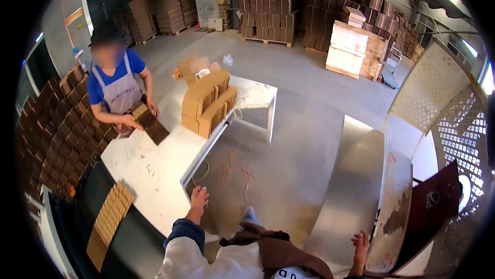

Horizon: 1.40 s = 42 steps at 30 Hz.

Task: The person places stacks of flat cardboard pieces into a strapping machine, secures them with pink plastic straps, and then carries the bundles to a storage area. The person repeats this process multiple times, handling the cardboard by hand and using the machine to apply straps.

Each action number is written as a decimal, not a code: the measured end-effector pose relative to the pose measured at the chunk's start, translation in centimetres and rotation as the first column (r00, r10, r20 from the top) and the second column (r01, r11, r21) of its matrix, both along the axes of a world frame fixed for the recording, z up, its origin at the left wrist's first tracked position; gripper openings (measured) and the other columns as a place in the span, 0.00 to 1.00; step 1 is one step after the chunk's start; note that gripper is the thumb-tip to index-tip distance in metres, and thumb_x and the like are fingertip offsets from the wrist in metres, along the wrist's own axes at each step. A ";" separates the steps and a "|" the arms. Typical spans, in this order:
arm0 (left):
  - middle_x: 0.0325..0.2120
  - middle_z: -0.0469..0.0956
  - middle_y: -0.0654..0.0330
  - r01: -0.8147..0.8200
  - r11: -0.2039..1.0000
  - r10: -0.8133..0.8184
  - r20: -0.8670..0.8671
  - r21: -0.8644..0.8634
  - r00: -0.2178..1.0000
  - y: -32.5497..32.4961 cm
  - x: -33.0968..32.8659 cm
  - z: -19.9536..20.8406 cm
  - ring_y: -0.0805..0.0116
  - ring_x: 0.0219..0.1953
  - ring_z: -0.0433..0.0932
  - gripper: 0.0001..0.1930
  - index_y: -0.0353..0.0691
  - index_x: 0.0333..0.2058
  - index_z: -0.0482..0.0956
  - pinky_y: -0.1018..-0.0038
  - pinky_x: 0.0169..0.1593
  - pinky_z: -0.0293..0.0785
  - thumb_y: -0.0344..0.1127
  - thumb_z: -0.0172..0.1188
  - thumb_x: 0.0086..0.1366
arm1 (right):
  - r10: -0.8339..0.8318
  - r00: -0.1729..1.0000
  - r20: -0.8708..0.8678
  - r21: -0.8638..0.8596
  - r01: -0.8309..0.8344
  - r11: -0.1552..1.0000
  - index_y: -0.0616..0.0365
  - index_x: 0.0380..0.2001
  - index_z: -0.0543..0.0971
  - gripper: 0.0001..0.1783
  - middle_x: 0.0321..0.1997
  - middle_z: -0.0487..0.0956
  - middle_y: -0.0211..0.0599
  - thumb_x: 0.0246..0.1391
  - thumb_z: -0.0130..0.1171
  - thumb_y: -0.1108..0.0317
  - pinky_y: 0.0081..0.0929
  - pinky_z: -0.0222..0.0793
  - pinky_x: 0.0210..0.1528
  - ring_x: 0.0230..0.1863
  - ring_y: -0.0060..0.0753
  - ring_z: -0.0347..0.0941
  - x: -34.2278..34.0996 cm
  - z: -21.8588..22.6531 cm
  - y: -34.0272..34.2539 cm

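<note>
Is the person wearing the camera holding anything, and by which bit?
No, nothing is held: the left hand and the right hand both look empty.

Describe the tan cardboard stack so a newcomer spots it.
Find the long white table. On its far half stands the tan, tightly packed cardboard stack. It's bulkier and paler than the dark brown rectangular bundle the blue-shirted co-worker holds.
</note>
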<state>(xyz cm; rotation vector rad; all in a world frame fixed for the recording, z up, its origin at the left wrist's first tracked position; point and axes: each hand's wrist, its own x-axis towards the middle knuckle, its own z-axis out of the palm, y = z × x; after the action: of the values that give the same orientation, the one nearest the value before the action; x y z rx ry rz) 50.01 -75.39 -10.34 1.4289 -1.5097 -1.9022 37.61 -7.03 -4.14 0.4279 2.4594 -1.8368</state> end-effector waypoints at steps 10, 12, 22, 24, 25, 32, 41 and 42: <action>0.62 0.57 0.46 -0.102 0.988 0.079 -0.185 -0.117 0.980 -17.8 -20.1 4.2 0.53 0.59 0.63 0.47 0.44 0.67 0.46 0.59 0.54 0.67 0.45 0.68 0.56 | 0.514 0.851 0.112 -0.207 -0.486 0.849 0.58 0.55 0.70 0.25 0.41 0.80 0.40 0.64 0.49 0.50 0.23 0.72 0.35 0.35 0.30 0.79 -28.2 -0.9 -37.4; 0.63 0.55 0.45 -0.153 0.966 0.100 -0.242 -0.209 0.965 -20.6 -21.8 3.9 0.52 0.60 0.61 0.49 0.44 0.67 0.45 0.58 0.56 0.66 0.44 0.70 0.54 | 0.634 0.771 0.061 -0.235 -0.606 0.760 0.58 0.55 0.70 0.28 0.43 0.80 0.40 0.64 0.46 0.46 0.25 0.72 0.40 0.39 0.30 0.78 -35.2 2.0 -47.2; 0.65 0.50 0.44 -0.260 0.862 0.205 -0.169 -0.435 0.964 -25.6 -27.1 4.0 0.52 0.67 0.50 0.59 0.30 0.66 0.43 0.60 0.69 0.47 0.41 0.76 0.44 | 0.950 0.280 0.137 -0.451 -0.837 0.311 0.56 0.61 0.65 0.39 0.56 0.74 0.42 0.61 0.38 0.35 0.36 0.67 0.51 0.54 0.37 0.71 -65.9 0.8 -87.8; 0.65 0.49 0.44 -0.269 0.874 0.238 -0.127 -0.403 0.963 -26.2 -27.6 4.4 0.53 0.68 0.49 0.62 0.30 0.66 0.41 0.61 0.69 0.47 0.44 0.77 0.42 | 0.965 0.181 0.187 -0.513 -0.820 0.253 0.58 0.63 0.63 0.38 0.59 0.72 0.44 0.63 0.38 0.38 0.37 0.65 0.55 0.58 0.36 0.69 -66.3 -1.1 -93.7; 0.66 0.49 0.44 -0.262 0.884 0.245 -0.096 -0.387 0.965 -25.8 -27.1 4.8 0.53 0.69 0.48 0.64 0.30 0.66 0.40 0.62 0.69 0.46 0.44 0.78 0.40 | 0.967 0.153 0.205 -0.574 -0.782 0.245 0.58 0.63 0.63 0.37 0.60 0.70 0.45 0.64 0.38 0.39 0.36 0.63 0.57 0.59 0.37 0.68 -63.5 -2.5 -94.8; 0.67 0.43 0.39 0.043 0.869 0.026 0.132 -0.494 0.991 -26.0 -26.2 6.7 0.45 0.70 0.42 0.70 0.31 0.66 0.37 0.60 0.70 0.45 0.48 0.80 0.34 | 0.943 -0.328 0.048 -0.187 -0.931 -0.314 0.61 0.67 0.56 0.35 0.68 0.60 0.47 0.66 0.37 0.46 0.33 0.53 0.67 0.68 0.44 0.57 -52.6 2.0 -98.4; 0.67 0.40 0.37 -0.016 0.828 0.056 0.053 -0.560 0.997 -28.7 -29.6 8.8 0.41 0.69 0.42 0.69 0.29 0.66 0.33 0.60 0.70 0.45 0.50 0.78 0.39 | 0.884 -0.466 0.027 -0.056 -0.884 -0.465 0.66 0.66 0.53 0.33 0.69 0.59 0.49 0.67 0.38 0.53 0.31 0.50 0.67 0.68 0.40 0.55 -53.3 -2.7 -97.7; 0.67 0.41 0.37 -0.060 0.836 0.095 0.037 -0.545 0.995 -27.9 -29.7 9.5 0.42 0.69 0.43 0.68 0.29 0.66 0.33 0.62 0.70 0.45 0.50 0.77 0.41 | 0.866 -0.498 0.042 -0.020 -0.867 -0.497 0.66 0.66 0.55 0.32 0.68 0.61 0.49 0.67 0.39 0.54 0.31 0.52 0.66 0.68 0.39 0.56 -53.8 -2.1 -97.9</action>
<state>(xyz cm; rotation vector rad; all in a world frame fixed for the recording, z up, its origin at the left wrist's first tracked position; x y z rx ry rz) 20.31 -103.29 -0.80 1.2584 -1.7992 -1.2334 -16.16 -104.90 -6.25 -1.4415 1.2480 -0.6324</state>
